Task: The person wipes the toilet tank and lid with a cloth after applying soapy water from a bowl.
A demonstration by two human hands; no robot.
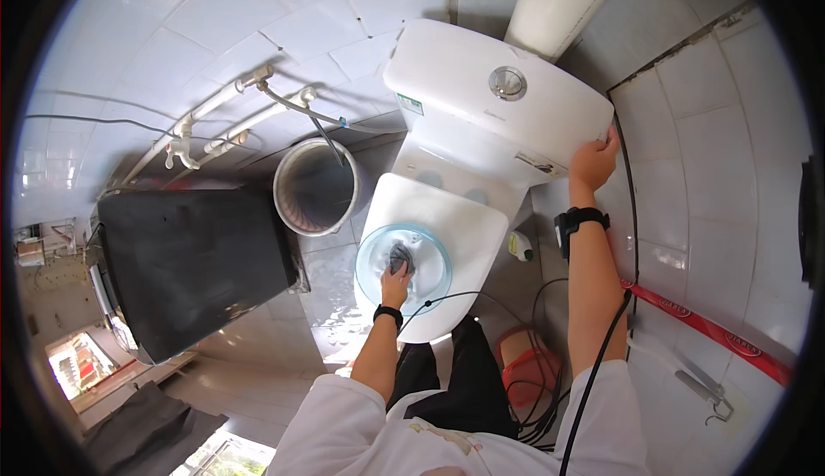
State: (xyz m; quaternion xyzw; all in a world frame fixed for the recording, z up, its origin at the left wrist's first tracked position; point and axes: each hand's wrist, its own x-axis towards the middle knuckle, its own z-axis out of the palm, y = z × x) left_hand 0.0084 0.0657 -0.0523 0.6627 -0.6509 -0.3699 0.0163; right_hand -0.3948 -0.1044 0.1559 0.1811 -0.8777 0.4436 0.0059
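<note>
My left hand [394,285] is closed on a wet grey cloth [401,258] inside a round light-blue basin [443,283]. Whitish, sudsy-looking water surrounds the cloth. The basin sits on the closed white lid [468,218] of a toilet. Behind it rises the toilet tank [447,64], with a round silver flush button [507,83] on top. At the tank's right end, my right hand [593,165] is curled against the edge and grips it; part of its fingers is hidden from view.
A bucket [284,186] holding dark water stands left of the toilet, under wall pipes and a tap [180,151]. Further left is a black-topped appliance [189,265]. A bottle [520,246], loose black cables [541,373] and a red strip [713,330] lie to the right.
</note>
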